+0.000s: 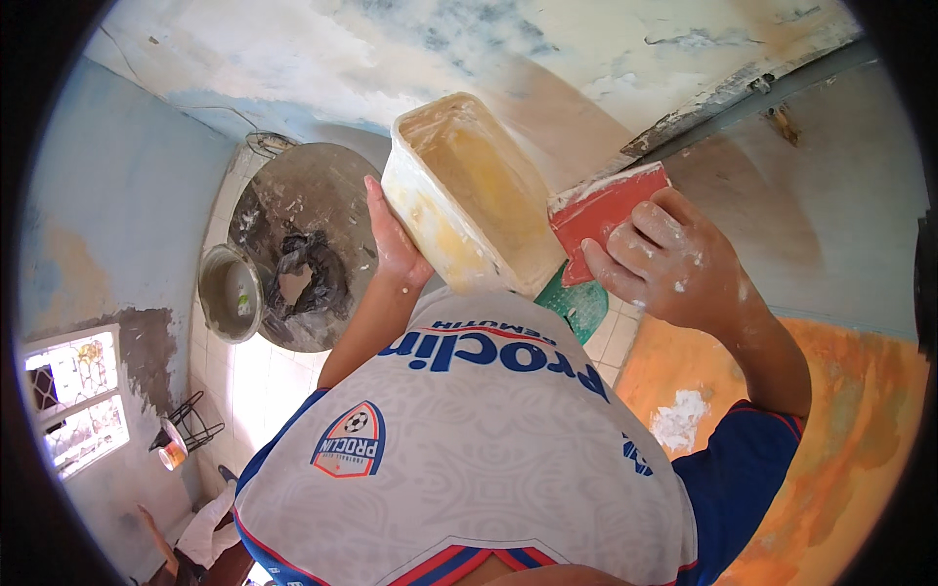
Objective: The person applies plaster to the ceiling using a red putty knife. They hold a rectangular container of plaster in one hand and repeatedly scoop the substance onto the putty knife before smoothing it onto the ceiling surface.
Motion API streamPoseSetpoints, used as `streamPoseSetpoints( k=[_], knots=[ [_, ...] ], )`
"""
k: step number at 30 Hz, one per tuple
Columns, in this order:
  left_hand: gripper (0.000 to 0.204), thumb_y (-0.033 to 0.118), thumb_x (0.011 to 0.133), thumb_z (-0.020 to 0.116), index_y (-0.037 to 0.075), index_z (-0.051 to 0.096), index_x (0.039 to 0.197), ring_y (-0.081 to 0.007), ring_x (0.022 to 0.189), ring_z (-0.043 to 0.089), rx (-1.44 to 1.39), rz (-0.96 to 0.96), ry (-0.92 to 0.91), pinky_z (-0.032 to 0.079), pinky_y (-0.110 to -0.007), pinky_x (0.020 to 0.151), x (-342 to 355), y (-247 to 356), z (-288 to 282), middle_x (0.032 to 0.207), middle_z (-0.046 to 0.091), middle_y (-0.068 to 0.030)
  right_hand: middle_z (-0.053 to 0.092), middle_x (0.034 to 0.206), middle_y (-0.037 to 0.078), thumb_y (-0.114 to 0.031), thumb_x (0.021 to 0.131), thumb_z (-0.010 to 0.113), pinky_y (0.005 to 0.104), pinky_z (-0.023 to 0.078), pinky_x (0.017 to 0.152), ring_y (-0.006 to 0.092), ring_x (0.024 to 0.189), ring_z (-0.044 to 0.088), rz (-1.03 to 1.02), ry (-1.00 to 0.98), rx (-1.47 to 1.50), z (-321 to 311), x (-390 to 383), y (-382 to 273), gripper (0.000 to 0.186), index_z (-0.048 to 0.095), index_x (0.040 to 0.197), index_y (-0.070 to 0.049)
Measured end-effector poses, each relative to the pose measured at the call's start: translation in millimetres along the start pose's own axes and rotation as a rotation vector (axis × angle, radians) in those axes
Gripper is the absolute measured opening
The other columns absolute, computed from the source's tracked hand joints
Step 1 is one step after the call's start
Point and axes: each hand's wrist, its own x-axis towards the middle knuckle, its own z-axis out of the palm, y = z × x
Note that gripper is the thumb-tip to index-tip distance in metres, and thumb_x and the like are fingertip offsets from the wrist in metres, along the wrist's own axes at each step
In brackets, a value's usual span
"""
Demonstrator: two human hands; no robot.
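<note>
My left hand [393, 239] grips a white plastic tub [420, 210] by its side; the tub is tilted and smeared inside with beige and yellowish paste. In my right hand [664, 264], fingers curled and dusted with white, is a flat red plastic scraper [586, 210] with a whitish crusted edge, held beside the tub's right end. A green plastic object [576, 303] shows below the scraper, partly hidden.
A dark round surface [322, 195] bears crumpled black plastic [318, 254] and a grey bucket [220, 293]. Patchy walls [567, 49] surround me, with orange paint [831, 439] at right. A window [78, 400] and a wire stand [200, 420] are at left; another person [205, 527] shows lower left.
</note>
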Motion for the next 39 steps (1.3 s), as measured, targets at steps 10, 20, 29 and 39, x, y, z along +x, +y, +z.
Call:
streamPoseSetpoints(
  k=[10,20,29,39],
  knots=[
    [0.078,0.069,0.104,0.028,0.012,0.039,0.156,-0.0336,0.139,0.051,0.012,-0.024,-0.066,0.044,-0.051,0.114,-12.7,6.3,18.2,0.154,0.049,-0.013,0.054,0.082,0.003,-0.017,0.073,0.072,0.0391,0.053,0.079,0.0215,0.082,0.055,-0.091,0.045,-0.11,-12.5,26.2,13.2,0.032,0.071,0.104,-0.008],
    [0.079,0.069,0.104,0.029,0.01,0.042,0.154,-0.0319,0.135,0.055,0.046,0.014,-0.115,0.045,-0.049,0.113,-20.1,14.9,23.8,0.15,0.054,-0.0127,0.058,0.086,0.0,-0.019,0.072,0.072,0.0383,0.05,0.078,0.02,0.084,0.056,-0.126,-0.058,-0.072,-22.5,29.4,1.4,0.027,0.072,0.097,-0.008],
    [0.078,0.069,0.104,0.031,0.009,0.042,0.153,-0.0305,0.134,0.056,0.118,0.034,-0.057,0.046,-0.048,0.112,-19.3,13.3,36.9,0.148,0.055,-0.0122,0.061,0.089,0.001,-0.016,0.072,0.071,0.039,0.051,0.082,0.0201,0.086,0.057,-0.189,0.024,-0.115,-6.5,30.3,12.4,0.026,0.073,0.096,-0.007],
    [0.076,0.067,0.103,0.03,0.01,0.043,0.153,-0.0307,0.134,0.057,0.127,0.09,-0.005,0.046,-0.048,0.112,-20.2,5.1,36.0,0.148,0.056,-0.0113,0.06,0.086,0.001,-0.014,0.074,0.07,0.0394,0.052,0.084,0.0214,0.087,0.056,-0.144,0.12,-0.135,18.0,17.2,15.9,0.026,0.074,0.099,-0.007]
  ],
)
